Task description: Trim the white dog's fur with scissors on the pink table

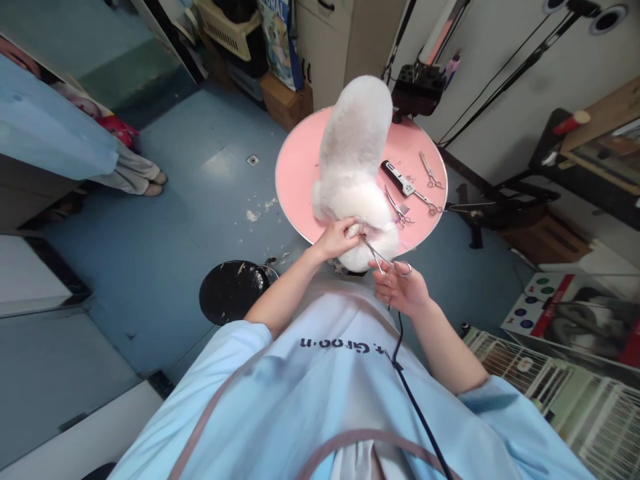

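A white fluffy dog stands on a round pink grooming table. My left hand is closed, pinching a tuft of fur at the dog's near end. My right hand is closed on a pair of silver scissors, fingers through the rings, blades pointing up-left into the fur beside my left hand. I wear a light blue smock.
Several more scissors and a black clipper lie on the table's right side. A black round stool stands at the left. Another person in light blue stands far left. White wire cages sit at the right. Fur clippings dot the blue floor.
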A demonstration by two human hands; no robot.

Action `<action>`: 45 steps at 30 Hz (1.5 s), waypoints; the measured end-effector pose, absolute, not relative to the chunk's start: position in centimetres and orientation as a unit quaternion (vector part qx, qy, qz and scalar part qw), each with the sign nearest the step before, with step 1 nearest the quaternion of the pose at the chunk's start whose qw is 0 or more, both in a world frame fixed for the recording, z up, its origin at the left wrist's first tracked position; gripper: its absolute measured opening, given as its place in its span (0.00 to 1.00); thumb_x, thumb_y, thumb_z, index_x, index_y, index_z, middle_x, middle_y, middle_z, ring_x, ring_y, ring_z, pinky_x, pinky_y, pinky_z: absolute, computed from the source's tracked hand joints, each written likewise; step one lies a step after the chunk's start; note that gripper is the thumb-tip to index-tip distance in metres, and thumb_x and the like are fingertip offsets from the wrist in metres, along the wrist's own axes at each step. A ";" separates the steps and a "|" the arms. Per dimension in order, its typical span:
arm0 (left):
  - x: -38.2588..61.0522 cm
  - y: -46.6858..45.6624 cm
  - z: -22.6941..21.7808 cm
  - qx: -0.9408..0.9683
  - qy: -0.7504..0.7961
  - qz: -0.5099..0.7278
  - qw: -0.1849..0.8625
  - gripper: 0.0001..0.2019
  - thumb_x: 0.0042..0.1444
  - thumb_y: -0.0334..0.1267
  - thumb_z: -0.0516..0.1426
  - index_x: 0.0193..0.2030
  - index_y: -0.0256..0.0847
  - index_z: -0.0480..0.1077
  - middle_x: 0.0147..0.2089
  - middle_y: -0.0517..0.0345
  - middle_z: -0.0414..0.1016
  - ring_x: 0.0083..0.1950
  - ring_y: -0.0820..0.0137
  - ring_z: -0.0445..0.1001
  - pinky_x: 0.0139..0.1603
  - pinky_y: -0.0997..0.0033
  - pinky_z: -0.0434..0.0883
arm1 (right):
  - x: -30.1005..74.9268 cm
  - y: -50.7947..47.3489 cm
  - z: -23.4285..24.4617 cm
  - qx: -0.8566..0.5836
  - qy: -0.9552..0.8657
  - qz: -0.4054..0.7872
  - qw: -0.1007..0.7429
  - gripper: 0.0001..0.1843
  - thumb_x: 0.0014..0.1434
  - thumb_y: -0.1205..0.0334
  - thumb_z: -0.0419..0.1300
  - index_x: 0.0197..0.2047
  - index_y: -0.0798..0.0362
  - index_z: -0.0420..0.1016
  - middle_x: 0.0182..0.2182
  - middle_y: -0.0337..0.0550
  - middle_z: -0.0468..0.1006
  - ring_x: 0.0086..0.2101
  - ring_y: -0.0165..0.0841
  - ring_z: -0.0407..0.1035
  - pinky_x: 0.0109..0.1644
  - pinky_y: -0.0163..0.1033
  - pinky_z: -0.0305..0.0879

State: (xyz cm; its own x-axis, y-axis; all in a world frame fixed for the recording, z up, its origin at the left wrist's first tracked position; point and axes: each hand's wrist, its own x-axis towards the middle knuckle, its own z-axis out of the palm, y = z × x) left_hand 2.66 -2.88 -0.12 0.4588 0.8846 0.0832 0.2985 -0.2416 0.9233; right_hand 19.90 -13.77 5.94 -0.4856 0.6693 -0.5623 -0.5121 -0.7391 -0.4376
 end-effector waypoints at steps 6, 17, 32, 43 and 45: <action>2.4 -2.7 -0.3 0.707 0.406 0.327 0.477 0.14 0.48 0.32 0.55 0.43 0.35 0.72 0.35 0.60 0.74 0.32 0.74 0.68 0.33 0.77 0.64 | 19.3 -13.3 6.1 -0.384 -0.112 0.838 0.370 0.18 0.51 0.56 0.59 0.45 0.52 0.70 0.19 0.27 0.46 0.17 0.20 0.31 0.18 0.29 0.37; 1.6 -2.5 -0.6 0.705 0.389 0.331 0.492 0.19 0.46 0.30 0.54 0.47 0.35 0.72 0.38 0.59 0.75 0.32 0.75 0.69 0.34 0.78 0.65 | 18.7 -12.9 6.3 -0.305 -0.013 0.880 0.365 0.19 0.52 0.53 0.56 0.43 0.57 0.68 0.20 0.28 0.52 0.16 0.19 0.39 0.21 0.30 0.51; 1.6 -2.7 -0.6 0.684 0.380 0.342 0.521 0.18 0.46 0.30 0.54 0.46 0.34 0.72 0.37 0.60 0.74 0.35 0.74 0.70 0.37 0.78 0.65 | 18.0 -13.5 7.9 -0.286 0.039 0.878 0.382 0.20 0.52 0.52 0.57 0.44 0.58 0.68 0.20 0.27 0.53 0.16 0.19 0.39 0.20 0.28 0.53; 1.7 -2.6 -0.5 0.668 0.388 0.357 0.525 0.19 0.46 0.31 0.55 0.47 0.33 0.72 0.41 0.56 0.76 0.36 0.73 0.72 0.39 0.77 0.68 | 17.4 -13.6 7.9 -0.297 0.056 0.846 0.439 0.16 0.53 0.64 0.57 0.46 0.59 0.67 0.19 0.25 0.52 0.14 0.18 0.34 0.16 0.25 0.46; 1.7 -2.5 -0.6 0.666 0.390 0.360 0.524 0.19 0.46 0.30 0.55 0.47 0.33 0.72 0.41 0.55 0.76 0.39 0.71 0.73 0.41 0.76 0.68 | 17.5 -13.7 8.2 -0.291 0.050 0.850 0.436 0.17 0.53 0.62 0.58 0.46 0.59 0.67 0.19 0.25 0.52 0.14 0.17 0.35 0.16 0.25 0.47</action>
State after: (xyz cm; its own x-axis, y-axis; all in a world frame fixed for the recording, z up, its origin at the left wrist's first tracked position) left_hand 1.66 -2.46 -0.57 0.4359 0.8972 0.0701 0.1422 -0.1456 0.9791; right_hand 17.46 -13.70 8.21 -0.4498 0.7126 -0.5384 -0.7707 -0.6143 -0.1694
